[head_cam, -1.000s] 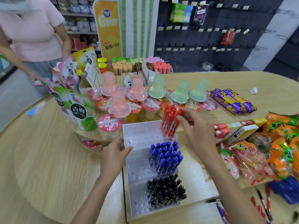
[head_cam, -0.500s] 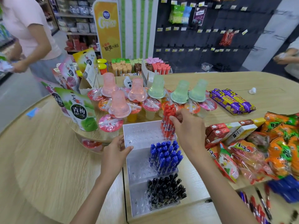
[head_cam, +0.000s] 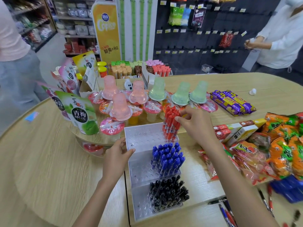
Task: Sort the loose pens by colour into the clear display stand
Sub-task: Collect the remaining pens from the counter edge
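A clear three-tier display stand (head_cam: 141,138) sits on the wooden table in front of me. Red pens (head_cam: 170,123) stand in its top tier at the right, blue pens (head_cam: 167,157) in the middle tier, black pens (head_cam: 168,193) in the bottom tier. My right hand (head_cam: 195,125) pinches a red pen at the right side of the red cluster. My left hand (head_cam: 117,154) grips the stand's left wall beside the middle tier. Loose pens (head_cam: 226,208) in black, blue and red lie on the table at the lower right.
Jelly cups and fruit-jelly pouches (head_cam: 80,112) crowd a round tray behind the stand. Snack bags (head_cam: 282,148) and small boxes (head_cam: 237,131) fill the right side. Purple wafer packs (head_cam: 232,102) lie farther back. Two people stand at the left and the far right.
My right hand has shifted slightly left and down onto the red pen cluster in the top tier. My left hand stays on the stand. A person came into view at the far right.
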